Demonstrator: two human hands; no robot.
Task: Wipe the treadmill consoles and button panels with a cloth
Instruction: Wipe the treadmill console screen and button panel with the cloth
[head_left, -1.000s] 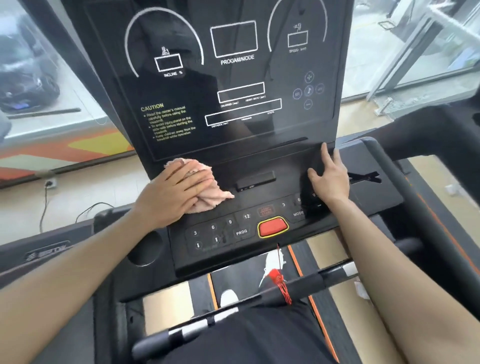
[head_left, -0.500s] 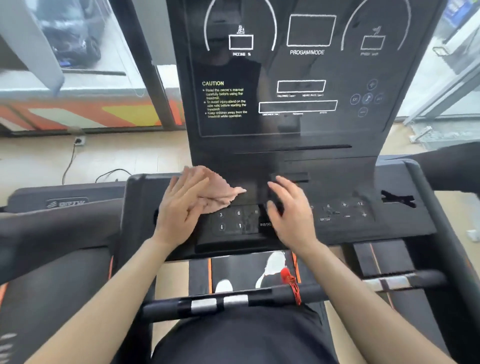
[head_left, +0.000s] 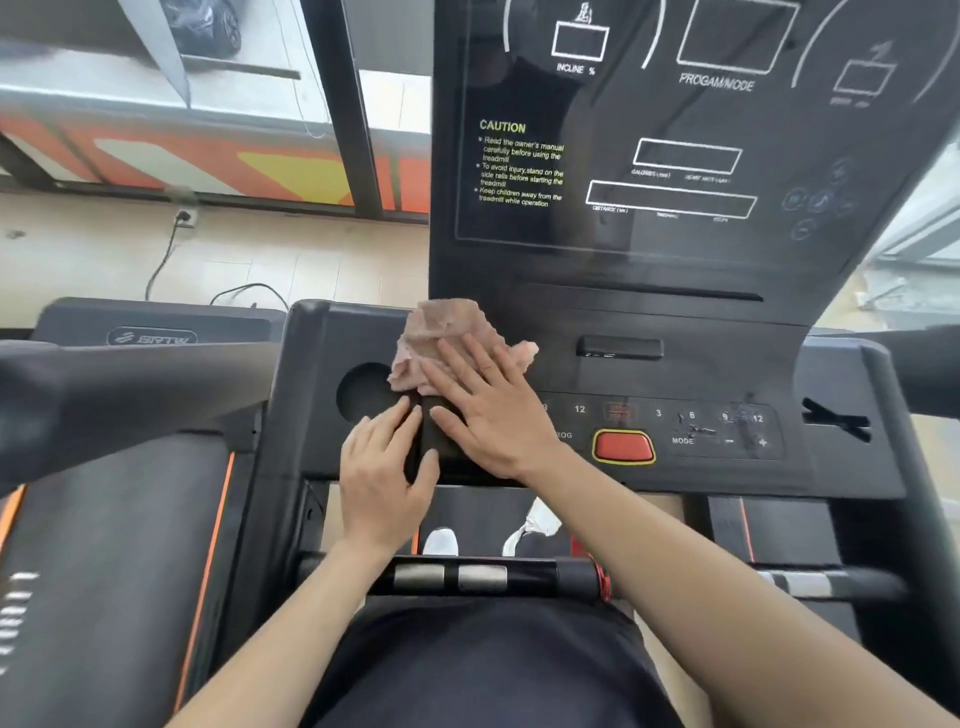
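A pink cloth (head_left: 447, 332) lies crumpled on the left part of the black treadmill's button panel (head_left: 691, 431), just below the upright console screen (head_left: 675, 156). My right hand (head_left: 483, 410) lies flat on the cloth's near edge, fingers straight and spread, pressing it onto the panel. My left hand (head_left: 384, 467) rests flat on the panel's front left corner, beside the round cup holder (head_left: 363, 395), fingers straight and touching no cloth. My right hand hides the left row of buttons.
A red stop button (head_left: 623, 447) sits mid-panel, with number and MODE keys to its right. A handlebar (head_left: 467, 577) crosses below my arms. Another treadmill (head_left: 150, 338) stands close on the left. A wall socket with a cable (head_left: 184, 215) is by the window.
The cloth went from under my left hand to under my right hand, which moved left across the panel. My left hand slid down to the front edge. The view shifted left.
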